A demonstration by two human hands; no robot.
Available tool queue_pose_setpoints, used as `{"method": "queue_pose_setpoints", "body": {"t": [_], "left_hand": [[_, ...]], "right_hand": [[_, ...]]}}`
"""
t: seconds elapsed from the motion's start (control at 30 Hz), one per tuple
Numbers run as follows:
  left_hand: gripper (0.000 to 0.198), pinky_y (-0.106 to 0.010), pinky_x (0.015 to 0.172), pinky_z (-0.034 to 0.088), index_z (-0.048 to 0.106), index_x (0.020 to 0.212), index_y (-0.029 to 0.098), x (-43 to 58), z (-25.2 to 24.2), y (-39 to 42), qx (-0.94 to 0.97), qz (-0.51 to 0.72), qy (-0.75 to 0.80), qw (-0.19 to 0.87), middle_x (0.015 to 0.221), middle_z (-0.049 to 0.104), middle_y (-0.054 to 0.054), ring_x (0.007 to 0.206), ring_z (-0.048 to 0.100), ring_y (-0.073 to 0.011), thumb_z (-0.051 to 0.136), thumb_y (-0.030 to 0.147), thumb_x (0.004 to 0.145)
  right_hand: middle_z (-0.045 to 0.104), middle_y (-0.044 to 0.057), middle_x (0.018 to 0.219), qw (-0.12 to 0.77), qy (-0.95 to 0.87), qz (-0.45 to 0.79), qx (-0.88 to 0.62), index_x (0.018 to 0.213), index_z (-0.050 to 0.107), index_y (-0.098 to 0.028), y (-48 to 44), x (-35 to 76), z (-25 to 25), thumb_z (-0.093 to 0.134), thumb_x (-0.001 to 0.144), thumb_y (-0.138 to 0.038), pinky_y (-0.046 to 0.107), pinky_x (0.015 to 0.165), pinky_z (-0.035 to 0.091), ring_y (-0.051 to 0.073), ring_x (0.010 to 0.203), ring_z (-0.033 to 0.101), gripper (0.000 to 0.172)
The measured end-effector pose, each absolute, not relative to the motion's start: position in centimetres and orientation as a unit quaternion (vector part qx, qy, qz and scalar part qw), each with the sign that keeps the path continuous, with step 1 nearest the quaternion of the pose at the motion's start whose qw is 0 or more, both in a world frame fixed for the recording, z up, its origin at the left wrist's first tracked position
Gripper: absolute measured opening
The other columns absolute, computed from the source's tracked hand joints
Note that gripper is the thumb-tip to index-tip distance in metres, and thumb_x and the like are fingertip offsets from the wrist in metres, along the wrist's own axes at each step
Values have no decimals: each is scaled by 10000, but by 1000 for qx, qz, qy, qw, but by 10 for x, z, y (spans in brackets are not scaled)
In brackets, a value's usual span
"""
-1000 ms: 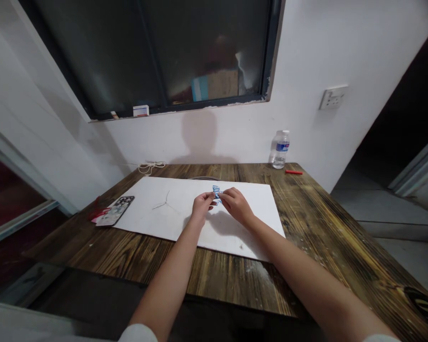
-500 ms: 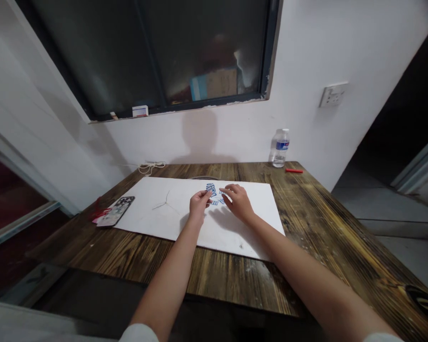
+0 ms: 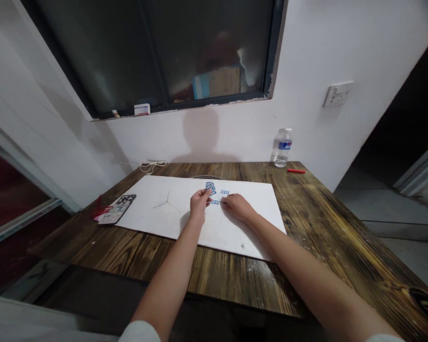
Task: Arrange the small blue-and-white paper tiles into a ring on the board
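My left hand (image 3: pixel 199 203) had its grip clamped on a small fan of blue-printed cards (image 3: pixel 210 187), at 1 o'clock from that hand. A loose card (image 3: pixel 215 202) lay between both hands, its long axis nearly level, at 9 o'clock from my right hand (image 3: pixel 237 206). Another loose card (image 3: pixel 224 192) lay at 11 o'clock from it. I couldn't tell whether the right grip was apart or together, and the cards' print was too small to read.

The small cards (image 3: pixel 210 187) show blue stripes and borders on white, the board (image 3: pixel 249 213) under them is white, and the tabletop (image 3: pixel 146 249) has dark brown, charred-looking grain
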State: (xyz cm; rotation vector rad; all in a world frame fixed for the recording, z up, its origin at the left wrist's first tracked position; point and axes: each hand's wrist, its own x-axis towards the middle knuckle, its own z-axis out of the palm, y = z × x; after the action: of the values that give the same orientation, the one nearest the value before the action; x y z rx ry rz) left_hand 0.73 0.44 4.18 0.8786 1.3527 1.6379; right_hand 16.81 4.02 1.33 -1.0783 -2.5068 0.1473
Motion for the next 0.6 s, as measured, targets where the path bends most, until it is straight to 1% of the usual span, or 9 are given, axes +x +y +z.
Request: {"method": "queue_pose_setpoints", "body": {"t": [0.07, 0.2, 0.33, 0.43, 0.5, 0.6], "left_hand": [[391, -183, 514, 355, 646, 768, 171, 7, 41, 5, 350, 650, 536, 410, 670, 636, 2, 535, 536, -68, 806, 434, 527], [396, -186, 513, 347, 650, 762, 167, 7, 40, 6, 348, 651, 533, 412, 661, 636, -1, 532, 538, -71, 811, 436, 520], [403, -184, 512, 345, 653, 769, 166, 6, 40, 6, 348, 653, 532, 412, 673, 642, -2, 532, 539, -68, 812, 438, 518], [408, -180, 512, 347, 655, 776, 163, 6, 41, 5, 349, 653, 532, 411, 678, 637, 0, 534, 537, -65, 811, 439, 520], [405, -180, 514, 350, 655, 776, 162, 6, 41, 5, 348, 653, 533, 410, 672, 632, 4, 536, 538, -65, 810, 437, 523], [397, -183, 512, 350, 654, 770, 164, 7, 41, 5, 345, 651, 536, 412, 652, 627, 8, 536, 544, -69, 814, 431, 523]], "right_hand": [[724, 70, 976, 191, -899, 58, -389, 992, 711, -202, 40, 169, 16, 509, 858, -178, 289, 881, 383, 199, 972, 611, 244], [733, 51, 939, 206, -899, 52, -382, 935, 736, -219, 41, 172, 17, 533, 835, -182, 282, 855, 386, 200, 937, 611, 229], [734, 31, 879, 235, -894, 56, -378, 885, 742, -222, 45, 173, 11, 556, 829, -188, 274, 806, 395, 188, 868, 605, 198], [728, 24, 818, 277, -878, 71, -384, 861, 736, -214, 51, 175, 4, 562, 844, -193, 265, 753, 407, 182, 806, 591, 177], [730, 33, 858, 309, -868, 65, -383, 898, 729, -205, 54, 175, 0, 570, 857, -218, 270, 761, 414, 192, 831, 585, 165], [718, 60, 1026, 328, -871, 39, -363, 1037, 697, -192, 55, 175, -3, 581, 864, -261, 290, 840, 414, 214, 964, 578, 219]]}}
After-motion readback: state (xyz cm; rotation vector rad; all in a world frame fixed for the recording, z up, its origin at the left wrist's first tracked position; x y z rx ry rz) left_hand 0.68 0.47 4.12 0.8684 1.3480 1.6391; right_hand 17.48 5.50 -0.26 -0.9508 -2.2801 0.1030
